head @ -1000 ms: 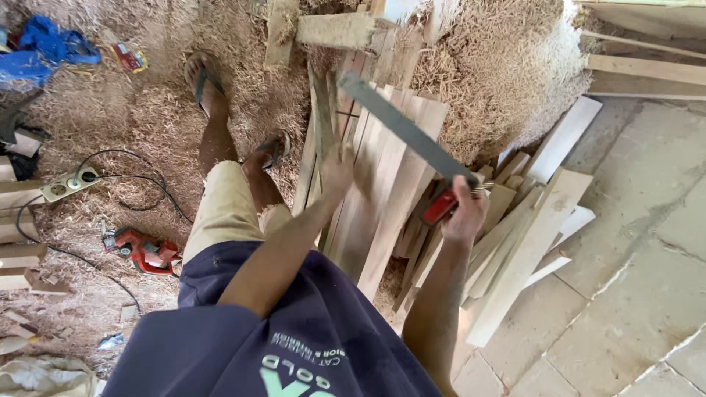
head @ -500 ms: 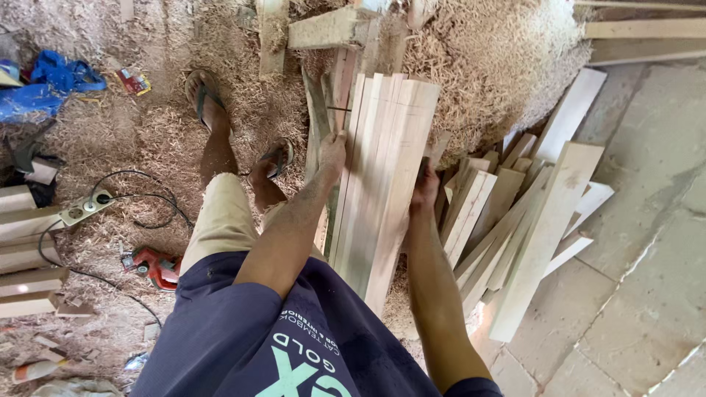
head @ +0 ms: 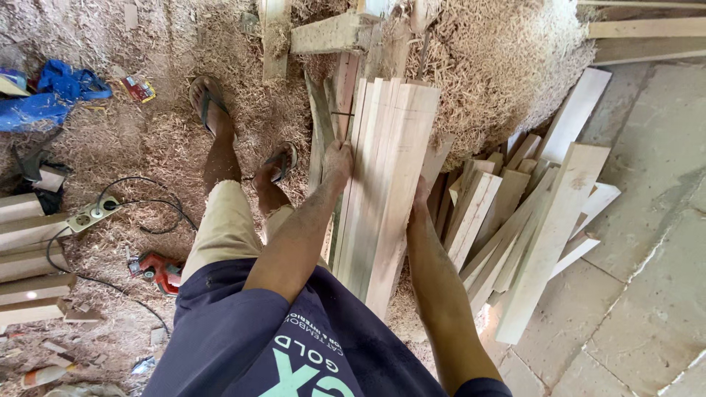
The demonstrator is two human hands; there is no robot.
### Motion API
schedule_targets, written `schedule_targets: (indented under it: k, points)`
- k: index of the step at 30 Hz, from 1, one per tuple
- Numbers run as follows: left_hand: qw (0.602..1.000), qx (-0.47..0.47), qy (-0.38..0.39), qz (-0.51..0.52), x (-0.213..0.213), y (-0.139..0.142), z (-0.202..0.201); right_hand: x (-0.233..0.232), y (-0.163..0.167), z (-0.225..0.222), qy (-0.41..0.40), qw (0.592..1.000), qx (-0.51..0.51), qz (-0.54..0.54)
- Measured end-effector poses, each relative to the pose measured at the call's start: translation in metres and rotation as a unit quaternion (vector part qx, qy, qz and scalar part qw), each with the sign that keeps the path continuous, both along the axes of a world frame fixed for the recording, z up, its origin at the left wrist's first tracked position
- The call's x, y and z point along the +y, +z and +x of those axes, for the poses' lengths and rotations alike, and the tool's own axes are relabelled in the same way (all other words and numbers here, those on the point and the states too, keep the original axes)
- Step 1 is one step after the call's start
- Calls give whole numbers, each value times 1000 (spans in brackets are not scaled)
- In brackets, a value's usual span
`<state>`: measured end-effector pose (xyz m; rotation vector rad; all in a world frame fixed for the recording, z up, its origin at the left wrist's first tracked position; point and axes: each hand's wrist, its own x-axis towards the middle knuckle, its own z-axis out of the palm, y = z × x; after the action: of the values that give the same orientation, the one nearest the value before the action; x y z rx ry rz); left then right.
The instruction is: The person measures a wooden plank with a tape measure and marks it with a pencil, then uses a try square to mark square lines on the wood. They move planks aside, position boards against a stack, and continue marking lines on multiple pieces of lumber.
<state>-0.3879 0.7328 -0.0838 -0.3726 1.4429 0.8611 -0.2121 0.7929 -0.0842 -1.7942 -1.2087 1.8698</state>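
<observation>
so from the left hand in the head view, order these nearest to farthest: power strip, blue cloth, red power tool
Measured from the left hand:
1. Red power tool, lower left on the sawdust.
2. Power strip, farther left.
3. Blue cloth, far upper left.
</observation>
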Motion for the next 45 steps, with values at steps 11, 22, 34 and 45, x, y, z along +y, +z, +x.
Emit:
schedule_targets:
  k: [11, 22, 34, 45]
  points:
    - [995, -54, 2, -84, -12, -19, -6, -14, 2, -25, 3, 987, 157, -28]
    - [998, 1, -61, -27, -22, -42, 1, 15, 47, 28, -270, 953, 126, 48]
    - [855, 473, 66, 203, -68, -23, 63, 35, 66, 10, 193, 909, -279, 241]
    - [892, 251, -200, 319, -36, -11, 57, 27, 36, -32, 449, 764, -328, 327]
